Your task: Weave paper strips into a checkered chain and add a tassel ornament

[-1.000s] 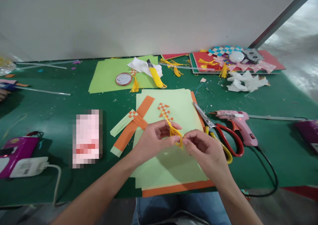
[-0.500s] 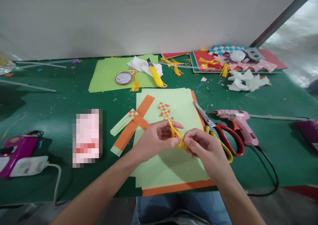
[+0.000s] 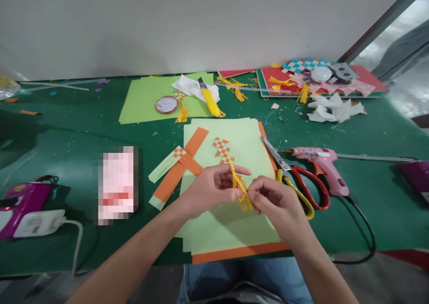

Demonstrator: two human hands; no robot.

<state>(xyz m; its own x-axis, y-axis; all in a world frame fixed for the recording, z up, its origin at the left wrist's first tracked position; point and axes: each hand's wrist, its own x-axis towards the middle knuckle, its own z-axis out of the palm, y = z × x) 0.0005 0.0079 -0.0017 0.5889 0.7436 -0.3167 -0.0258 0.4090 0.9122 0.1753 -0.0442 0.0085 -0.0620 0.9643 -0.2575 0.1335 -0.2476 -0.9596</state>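
A yellow tassel (image 3: 238,184) hangs between my two hands, above a stack of pale green paper (image 3: 231,228). My left hand (image 3: 216,185) grips it from the left, its thumb against the strands and the index finger stretched past the knotted top. On the other side, the fingertips of my right hand (image 3: 273,196) pinch the tassel's strands. Just beyond the tassel, an orange-and-green woven paper strip (image 3: 221,149) lies on the paper. Orange paper strips (image 3: 170,185) and a partly woven green piece (image 3: 167,163) rest to the left.
Right of the paper lie scissors (image 3: 295,172) with red and yellow handles and a pink glue gun (image 3: 321,165) with a black cord. Behind are a yellow utility knife (image 3: 210,99), a round lid (image 3: 166,104) and crumpled tissue (image 3: 335,108). Purple power strips (image 3: 28,203) sit leftward.
The tassel now hangs more upright, its knotted top slightly lower. My hands stay almost in place, the right one shifting a little. A dark shape has appeared at the far right edge.
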